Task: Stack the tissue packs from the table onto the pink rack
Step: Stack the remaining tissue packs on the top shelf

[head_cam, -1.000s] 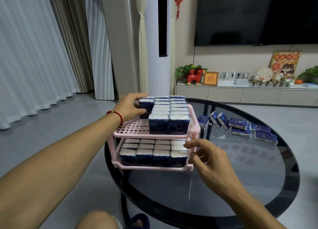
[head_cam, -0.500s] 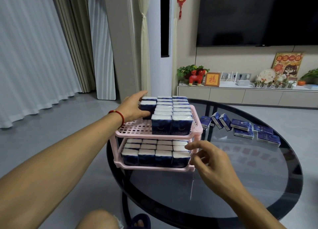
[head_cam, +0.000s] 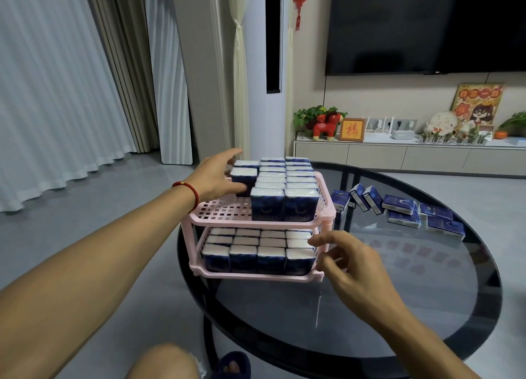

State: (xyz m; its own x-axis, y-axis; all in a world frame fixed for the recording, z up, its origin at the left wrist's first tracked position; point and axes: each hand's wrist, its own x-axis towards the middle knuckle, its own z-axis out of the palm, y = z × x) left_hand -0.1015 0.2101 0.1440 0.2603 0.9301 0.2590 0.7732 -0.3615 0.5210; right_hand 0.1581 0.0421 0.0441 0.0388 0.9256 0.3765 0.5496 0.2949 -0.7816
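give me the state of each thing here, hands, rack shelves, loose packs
left hand: grips a tissue pack on the top shelf
right hand: fingers loosely curled, holding nothing, beside the rack's right post
pink rack: upright on the glass table
top shelf: partly filled, left front bare
bottom shelf: front row full
loose packs: on the table, some leaning, some flat

I see a pale pink plastic grid-patterned rack [head_cam: 225, 210], navy blue tissue packs [head_cam: 267, 208] with white tops and crescent motifs, and a red bead bracelet [head_cam: 190, 193].
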